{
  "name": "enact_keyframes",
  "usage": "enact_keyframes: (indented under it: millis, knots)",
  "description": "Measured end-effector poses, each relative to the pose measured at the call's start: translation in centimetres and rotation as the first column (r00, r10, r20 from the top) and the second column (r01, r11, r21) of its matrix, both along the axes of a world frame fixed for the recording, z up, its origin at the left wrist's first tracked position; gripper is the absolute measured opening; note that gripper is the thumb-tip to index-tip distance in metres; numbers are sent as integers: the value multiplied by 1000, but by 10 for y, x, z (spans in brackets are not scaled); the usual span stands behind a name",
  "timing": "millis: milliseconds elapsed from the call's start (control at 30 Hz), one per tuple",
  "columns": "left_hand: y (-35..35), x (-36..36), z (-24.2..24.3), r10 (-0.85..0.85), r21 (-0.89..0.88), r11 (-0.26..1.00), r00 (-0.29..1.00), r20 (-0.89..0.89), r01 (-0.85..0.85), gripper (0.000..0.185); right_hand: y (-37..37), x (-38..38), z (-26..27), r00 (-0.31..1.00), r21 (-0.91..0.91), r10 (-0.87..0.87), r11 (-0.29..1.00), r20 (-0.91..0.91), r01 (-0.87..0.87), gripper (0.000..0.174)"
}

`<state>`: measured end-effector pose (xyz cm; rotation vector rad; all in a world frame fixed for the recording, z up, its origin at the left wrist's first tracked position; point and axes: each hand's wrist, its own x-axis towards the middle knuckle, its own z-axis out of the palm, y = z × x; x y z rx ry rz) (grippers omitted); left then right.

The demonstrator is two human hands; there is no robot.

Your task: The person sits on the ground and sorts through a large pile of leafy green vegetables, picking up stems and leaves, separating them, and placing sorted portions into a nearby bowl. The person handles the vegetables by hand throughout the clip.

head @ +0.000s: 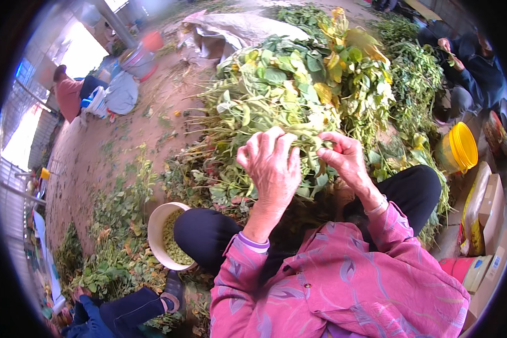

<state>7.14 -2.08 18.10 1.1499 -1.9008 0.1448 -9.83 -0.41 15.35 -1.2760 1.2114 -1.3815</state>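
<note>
A big heap of leafy soybean plants (274, 93), with green pods (246, 114) among the leaves, lies in front of my knees. My left hand (274, 162) is over its near side, back upward and fingers curled. Its fingertips are hidden, so any hold is unclear. To the right, my right hand (347, 159) pinches a green pod or stem of the plants between thumb and forefinger. Beside my left knee, a white bucket (153, 238) leans with its mouth partly covered by the knee. Shelled green beans (175, 243) show inside it.
A yellow bucket (458, 145) and a cardboard box (492, 198) stand at right. People sit at upper right (473, 72), upper left (69, 95) and lower left (122, 312). Loose stalks and leaves (114, 262) litter the floor. A woven sack (245, 27) lies behind the heap.
</note>
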Motion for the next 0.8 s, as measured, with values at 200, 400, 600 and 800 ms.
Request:
enact_keyframes:
  millis: [200,400,600,800]
  knots:
    - [11,-1,-6,4,48,999,1000,9,-4,19,-9,8,10,927,63,-132,991,352,117,22]
    - [26,-15,-27,-139,104,975,904,-405,197,10,-12,24,20,812,-84,93,995,577,-54,26]
    - [30,-13,-27,-199,110,955,868,-455,276,12,-4,15,37,774,-66,189,980,605,-188,24]
    - [24,14,22,-348,64,854,658,-668,517,26,-8,-15,51,767,-98,373,920,523,-381,43]
